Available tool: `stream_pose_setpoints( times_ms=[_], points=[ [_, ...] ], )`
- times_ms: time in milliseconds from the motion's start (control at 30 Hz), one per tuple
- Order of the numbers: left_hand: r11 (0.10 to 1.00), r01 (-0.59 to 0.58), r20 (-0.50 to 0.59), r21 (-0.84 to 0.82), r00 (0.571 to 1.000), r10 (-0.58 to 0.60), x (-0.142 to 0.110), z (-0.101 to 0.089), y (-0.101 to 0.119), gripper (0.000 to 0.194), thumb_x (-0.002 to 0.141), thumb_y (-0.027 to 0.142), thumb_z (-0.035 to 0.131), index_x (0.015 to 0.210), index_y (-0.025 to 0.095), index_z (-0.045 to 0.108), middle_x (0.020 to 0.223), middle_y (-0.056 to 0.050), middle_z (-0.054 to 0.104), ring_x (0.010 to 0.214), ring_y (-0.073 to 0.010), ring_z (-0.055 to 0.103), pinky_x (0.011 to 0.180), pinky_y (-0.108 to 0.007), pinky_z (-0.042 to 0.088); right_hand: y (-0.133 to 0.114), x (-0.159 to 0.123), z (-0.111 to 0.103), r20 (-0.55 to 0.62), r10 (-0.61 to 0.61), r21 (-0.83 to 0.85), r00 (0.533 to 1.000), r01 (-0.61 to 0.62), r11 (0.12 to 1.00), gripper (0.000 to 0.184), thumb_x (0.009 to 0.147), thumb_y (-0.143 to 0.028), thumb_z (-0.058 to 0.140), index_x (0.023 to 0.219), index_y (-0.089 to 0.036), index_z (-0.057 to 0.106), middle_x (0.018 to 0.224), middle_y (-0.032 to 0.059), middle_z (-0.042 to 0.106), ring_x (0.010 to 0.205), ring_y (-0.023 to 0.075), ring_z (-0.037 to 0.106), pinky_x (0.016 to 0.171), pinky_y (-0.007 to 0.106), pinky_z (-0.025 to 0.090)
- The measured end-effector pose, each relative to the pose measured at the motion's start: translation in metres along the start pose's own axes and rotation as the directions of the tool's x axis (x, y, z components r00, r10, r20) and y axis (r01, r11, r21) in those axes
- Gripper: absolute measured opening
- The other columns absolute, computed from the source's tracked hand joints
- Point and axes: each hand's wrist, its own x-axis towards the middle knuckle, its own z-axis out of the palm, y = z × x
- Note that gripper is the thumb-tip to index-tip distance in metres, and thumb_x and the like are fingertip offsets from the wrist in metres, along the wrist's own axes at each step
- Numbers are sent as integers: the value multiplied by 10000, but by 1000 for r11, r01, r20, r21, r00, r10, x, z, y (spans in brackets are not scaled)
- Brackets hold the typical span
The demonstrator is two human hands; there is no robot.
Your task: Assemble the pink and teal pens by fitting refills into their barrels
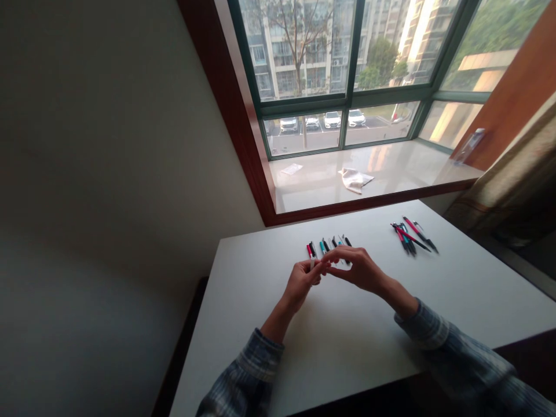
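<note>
Above the white table, my left hand is closed with fingers and thumb pinched together. A small white piece sticks up from its grip; its kind is too small to tell. My right hand meets the left fingertips, its thumb and index finger curved into a pinch. Whatever lies between those right fingertips is hidden or too small to name. Just beyond both hands lies a row of short pen parts in red, black, teal and white, partly covered by the right hand.
Several pens, red, black and teal, lie in a loose pile on the right of the white table. Behind it, a window sill bears a crumpled white cloth or tissue and a clear bottle. A wall borders the left.
</note>
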Motion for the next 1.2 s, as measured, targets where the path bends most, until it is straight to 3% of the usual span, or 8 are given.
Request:
stream_pose_setpoints(
  times_ms=[133, 300, 567, 667, 767, 867, 1067, 1200],
  points=[
    [995, -35, -111, -97, 993, 24, 4, -1, -2, 510, 837, 559, 735, 1132, 144, 756, 869, -47, 604, 623, -91, 409, 584, -250, 317, 42, 5, -18, -140, 96, -125, 985, -114, 986, 255, 906, -355, 731, 1137, -247, 733, 1015, 65, 767, 829, 204, 676, 773, 368, 588],
    [988, -90, -205, -126, 977, 63, 9, -5, -6, 478, 870, 505, 676, 1151, 128, 761, 881, -64, 607, 700, -120, 492, 659, -261, 401, 93, -3, -32, -187, 223, -202, 957, -260, 944, 263, 899, -302, 695, 1151, -240, 738, 1056, 67, 778, 892, 235, 656, 786, 395, 570],
    [978, -155, -194, 138, 964, 180, 4, -5, 3, 422, 900, 430, 699, 1254, 202, 702, 903, -42, 675, 864, -168, 607, 835, -290, 464, 108, -9, -26, -129, 275, -211, 953, -297, 931, 271, 866, -248, 710, 1133, -237, 758, 1074, 57, 778, 919, 229, 666, 852, 392, 565],
    [977, -163, -201, 138, 961, 188, 4, -5, 4, 368, 862, 418, 748, 1156, 198, 723, 885, -46, 703, 826, -167, 624, 778, -279, 470, 107, -8, -28, -137, 281, -219, 950, -305, 927, 275, 859, -263, 724, 1130, -240, 763, 1070, 64, 775, 910, 230, 678, 842, 392, 572],
    [982, -172, -241, 80, 952, 186, 5, -5, 3, 336, 792, 386, 821, 1046, 178, 751, 919, -63, 729, 802, -164, 639, 762, -289, 496, 96, -9, -29, -223, 267, -210, 937, -314, 926, 226, 900, -325, 697, 1093, -233, 771, 1015, 68, 778, 867, 227, 683, 805, 389, 576],
    [982, -188, -336, 24, 924, 185, 7, -6, 0, 323, 729, 367, 873, 954, 164, 763, 932, -65, 740, 797, -170, 666, 792, -326, 540, 78, -11, -22, -295, 307, -53, 905, -337, 940, 266, 940, -437, 663, 1027, -210, 770, 942, 71, 775, 802, 215, 694, 769, 379, 585],
    [969, -218, -414, -113, 897, 153, 8, -9, -5, 374, 655, 362, 932, 911, 151, 758, 898, -54, 754, 809, -167, 699, 875, -372, 573, 37, -23, 15, -75, 371, 354, 926, -323, 878, 410, 882, -501, 742, 1160, -202, 705, 881, 52, 765, 806, 203, 732, 794, 365, 617],
    [969, -201, -411, -145, 903, 126, 9, -7, -11, 396, 646, 372, 940, 906, 138, 757, 876, -61, 761, 781, -165, 701, 870, -382, 580, 22, -28, 30, -71, 371, 454, 926, -301, 838, 405, 860, -467, 773, 1149, -196, 692, 857, 46, 755, 815, 202, 735, 825, 375, 623]
  ],
)
